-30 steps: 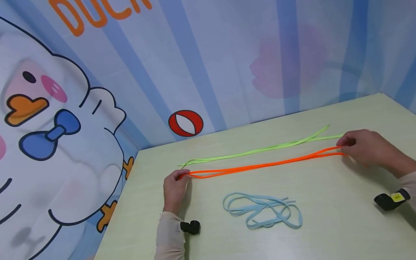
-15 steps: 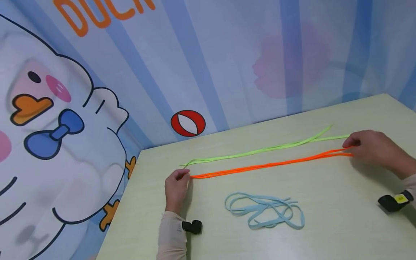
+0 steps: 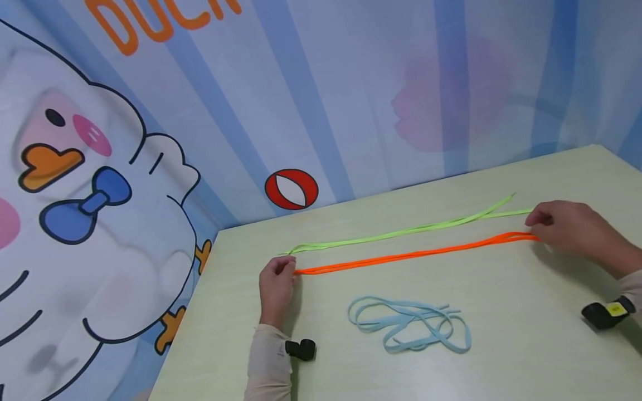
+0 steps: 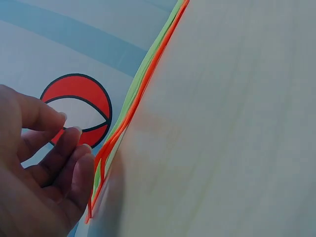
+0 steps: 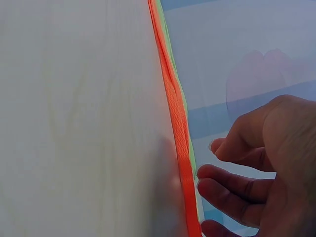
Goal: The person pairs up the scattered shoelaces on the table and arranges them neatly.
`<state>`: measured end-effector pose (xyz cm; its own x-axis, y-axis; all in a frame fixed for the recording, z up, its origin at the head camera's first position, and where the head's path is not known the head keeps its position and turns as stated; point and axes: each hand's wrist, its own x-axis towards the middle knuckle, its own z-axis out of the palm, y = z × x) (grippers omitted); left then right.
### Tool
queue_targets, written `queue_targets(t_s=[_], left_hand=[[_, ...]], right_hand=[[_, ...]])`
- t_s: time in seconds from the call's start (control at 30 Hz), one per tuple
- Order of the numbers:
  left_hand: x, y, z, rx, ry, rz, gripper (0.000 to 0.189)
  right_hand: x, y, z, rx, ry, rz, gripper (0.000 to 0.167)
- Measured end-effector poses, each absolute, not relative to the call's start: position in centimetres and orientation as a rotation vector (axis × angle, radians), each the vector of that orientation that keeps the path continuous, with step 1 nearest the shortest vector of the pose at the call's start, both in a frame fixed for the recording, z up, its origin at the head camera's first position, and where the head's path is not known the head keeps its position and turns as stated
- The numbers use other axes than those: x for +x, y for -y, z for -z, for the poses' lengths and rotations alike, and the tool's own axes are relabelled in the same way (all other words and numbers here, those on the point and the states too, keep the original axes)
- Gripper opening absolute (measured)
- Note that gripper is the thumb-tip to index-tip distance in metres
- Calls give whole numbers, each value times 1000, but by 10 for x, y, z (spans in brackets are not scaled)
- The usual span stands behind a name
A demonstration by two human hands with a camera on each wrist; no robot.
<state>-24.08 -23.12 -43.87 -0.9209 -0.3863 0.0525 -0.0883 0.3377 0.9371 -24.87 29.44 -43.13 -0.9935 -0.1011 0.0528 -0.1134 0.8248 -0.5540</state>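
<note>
In the head view, a doubled orange flat lace [image 3: 381, 258] runs nearly straight across the table. My left hand [image 3: 277, 287] is at its left end, and my right hand [image 3: 564, 225] is at its right end. The left wrist view shows my left hand's fingertips [image 4: 76, 133] loosely bent with nothing between them, the lace passing beyond them. In the right wrist view, my right hand's fingers [image 5: 232, 195] are relaxed beside the lace, also without holding it. Just behind lies a doubled green lace [image 3: 401, 231], its right end forked and partly hidden by my right hand.
A light blue lace [image 3: 411, 326] lies in loose loops on the pale table [image 3: 361, 373], nearer to me. A printed curtain [image 3: 351, 100] with a duck figure hangs along the table's back and left. Each wrist carries a small black camera [image 3: 301, 350].
The orange lace's two strands have drawn together at the left and right. Both hands have let go of it; the right hand first moved right, then slightly back left. The left hand rose slightly.
</note>
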Motion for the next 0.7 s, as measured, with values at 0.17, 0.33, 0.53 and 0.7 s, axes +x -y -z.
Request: queue_targets(t_s=[0.17,0.33,0.53,0.7], left_hand=[[-239,225,436,403,2368,1577,20],[-237,218,437,349,2404,1578,19],[-236,207,438,165,2509,1639,18],[-234,195,437,37,2656,1658,19]], right_hand=[[-248,-291,430,183,2982,-908,23],[-247,-284,427,234,2959,-886,23],[-242,-272,421,294,2956,-865,24],[-237,-263,419,355,2960,-871,24]])
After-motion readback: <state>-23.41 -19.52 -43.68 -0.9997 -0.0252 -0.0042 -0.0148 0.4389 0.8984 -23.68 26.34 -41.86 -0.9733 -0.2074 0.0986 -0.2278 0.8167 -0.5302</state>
